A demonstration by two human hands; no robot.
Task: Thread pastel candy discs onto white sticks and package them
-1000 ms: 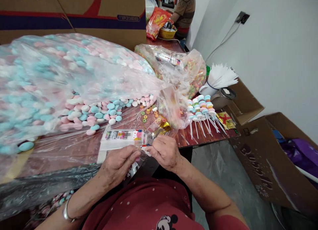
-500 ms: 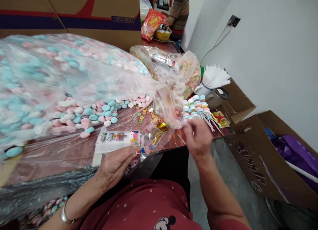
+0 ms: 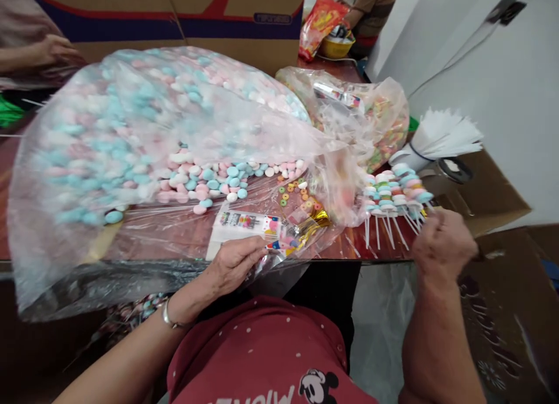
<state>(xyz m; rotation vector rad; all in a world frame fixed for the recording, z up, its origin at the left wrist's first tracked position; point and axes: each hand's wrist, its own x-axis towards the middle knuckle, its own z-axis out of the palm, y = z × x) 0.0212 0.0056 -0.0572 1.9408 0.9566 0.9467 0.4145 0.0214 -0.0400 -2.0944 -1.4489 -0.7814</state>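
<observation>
My left hand (image 3: 239, 259) lies at the table's front edge, its fingers pressed together on a small printed plastic bag (image 3: 279, 244). Under and beside it is a stack of similar printed bags (image 3: 225, 235). My right hand (image 3: 443, 241) is closed at the right end of the table, around the stick end of a candy skewer (image 3: 413, 185). Other skewers of pink, white and blue candies (image 3: 383, 194) lie in a row to its left, white sticks pointing toward me. Gold twist ties (image 3: 318, 219) lie between my hands.
A big clear bag of pastel candies (image 3: 144, 113) spills onto the table. Behind the skewers stand a bag of small ring candies (image 3: 384, 124), a white mug of paper sticks (image 3: 414, 153) and a lidded cup (image 3: 452, 170). Another person's hand (image 3: 55, 49) shows at far left. Cardboard boxes (image 3: 502, 188) stand right.
My right hand has moved right, from in front of the skewers to their right end. The rightmost skewer now tilts toward it. My left hand stays on the bag; the view has shifted.
</observation>
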